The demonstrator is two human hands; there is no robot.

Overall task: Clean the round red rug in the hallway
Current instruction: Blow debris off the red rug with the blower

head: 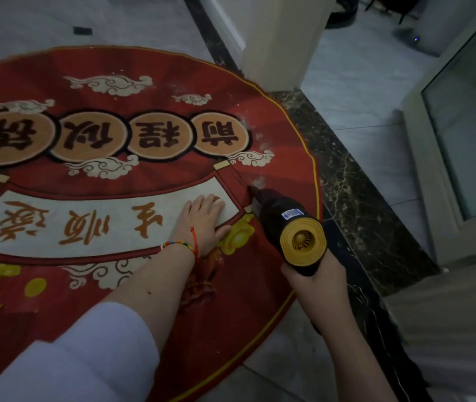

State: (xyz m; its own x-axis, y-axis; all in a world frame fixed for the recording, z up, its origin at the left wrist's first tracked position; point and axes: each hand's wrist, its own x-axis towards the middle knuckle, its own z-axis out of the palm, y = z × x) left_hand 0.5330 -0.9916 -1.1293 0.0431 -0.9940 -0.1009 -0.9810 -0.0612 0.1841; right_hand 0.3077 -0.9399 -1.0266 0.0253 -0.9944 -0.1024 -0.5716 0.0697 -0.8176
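We look down on a round red rug spread over pale floor tiles in a hallway, its gold-trimmed edge running beside a dark marble strip on the right. Our left hand lies flat on the rug's white banner panel, fingers straight and spread, pressing the pile down; a red string and a beaded bracelet circle that wrist, and a white sleeve covers the forearm. Our right hand grasps the handle of a small black handheld vacuum with a yellow ringed rear end, fingers wrapped round it from below. The vacuum's narrow nozzle touches the rug just beside the banner's right end, close to our left fingertips. Pale specks of dust dot the red pile ahead of the nozzle, towards the rug's far right edge. A cream door frame stands just past the rug, and a glass-panelled door stands at the right.
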